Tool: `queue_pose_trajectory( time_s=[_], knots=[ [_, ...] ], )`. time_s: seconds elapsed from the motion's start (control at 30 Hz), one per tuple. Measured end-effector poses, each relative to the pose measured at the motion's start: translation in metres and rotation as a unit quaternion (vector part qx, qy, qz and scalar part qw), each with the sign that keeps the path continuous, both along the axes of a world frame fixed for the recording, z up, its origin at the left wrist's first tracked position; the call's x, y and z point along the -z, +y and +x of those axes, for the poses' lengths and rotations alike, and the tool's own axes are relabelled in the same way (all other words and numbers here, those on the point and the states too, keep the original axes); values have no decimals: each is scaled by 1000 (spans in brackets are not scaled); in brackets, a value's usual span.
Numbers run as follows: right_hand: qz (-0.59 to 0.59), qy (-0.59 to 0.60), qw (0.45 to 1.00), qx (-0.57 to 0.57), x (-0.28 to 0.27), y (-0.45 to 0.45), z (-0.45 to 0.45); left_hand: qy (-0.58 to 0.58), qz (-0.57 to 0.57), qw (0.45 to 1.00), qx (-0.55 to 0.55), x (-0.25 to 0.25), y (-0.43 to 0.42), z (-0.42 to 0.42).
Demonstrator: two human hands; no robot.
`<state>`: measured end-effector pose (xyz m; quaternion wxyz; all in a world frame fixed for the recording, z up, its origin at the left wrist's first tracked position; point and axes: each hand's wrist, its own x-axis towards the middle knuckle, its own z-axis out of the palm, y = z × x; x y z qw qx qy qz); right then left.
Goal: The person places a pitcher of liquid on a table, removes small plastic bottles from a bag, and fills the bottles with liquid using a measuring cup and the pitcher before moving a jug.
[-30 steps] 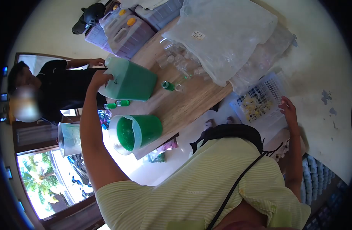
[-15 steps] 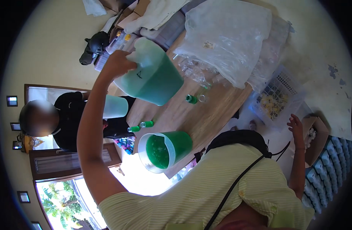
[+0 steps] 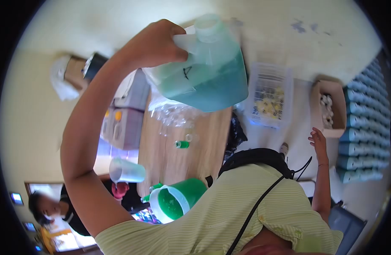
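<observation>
My left hand [image 3: 163, 44] grips the handle of a translucent jerrycan [image 3: 199, 80] marked "A", raised above the table. Greenish liquid fills its lower part, and its neck is uncapped. My right hand [image 3: 318, 142] hangs out to the side, fingers apart and holding nothing, nearest a cardboard box [image 3: 339, 108]. Close to my body, a translucent tub [image 3: 191, 193] of bright green liquid stands at the table's near end. Further along the wooden table [image 3: 161, 157] are a small green-filled bottle [image 3: 182, 144] and a clear one [image 3: 194, 137].
At left, a co-worker's red-gloved hand [image 3: 120, 190] is at a translucent pitcher [image 3: 127, 170]. Grey jerrycans [image 3: 124, 127] stand beyond the table's left edge. A plastic crate [image 3: 270, 95] of yellowish pieces sits on the floor, with stacked blue-grey trays [image 3: 361, 131] at far right.
My view has swung toward the right. The jerrycan in my left hand has moved farther from the green tub and is now more upright. My right hand stays empty at the side.
</observation>
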<state>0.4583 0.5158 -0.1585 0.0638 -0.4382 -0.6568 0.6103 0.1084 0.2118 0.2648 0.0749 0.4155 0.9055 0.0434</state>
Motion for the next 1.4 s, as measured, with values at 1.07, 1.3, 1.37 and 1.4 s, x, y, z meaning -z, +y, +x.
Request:
queue_pose_trajectory(
  time_s=[1.07, 1.3, 1.37, 1.4],
  knots=[
    [-84, -64, 964, 244, 79, 54, 233, -102, -134, 948, 270, 174, 276, 80],
    [-106, -81, 968, 211, 87, 59, 234, -75, -176, 946, 262, 194, 260, 93],
    [-113, -87, 969, 203, 91, 61, 235, -77, -187, 945, 257, 200, 255, 94],
    [-115, -93, 969, 198, 90, 61, 233, -79, -189, 944, 257, 205, 252, 92]
  ],
)
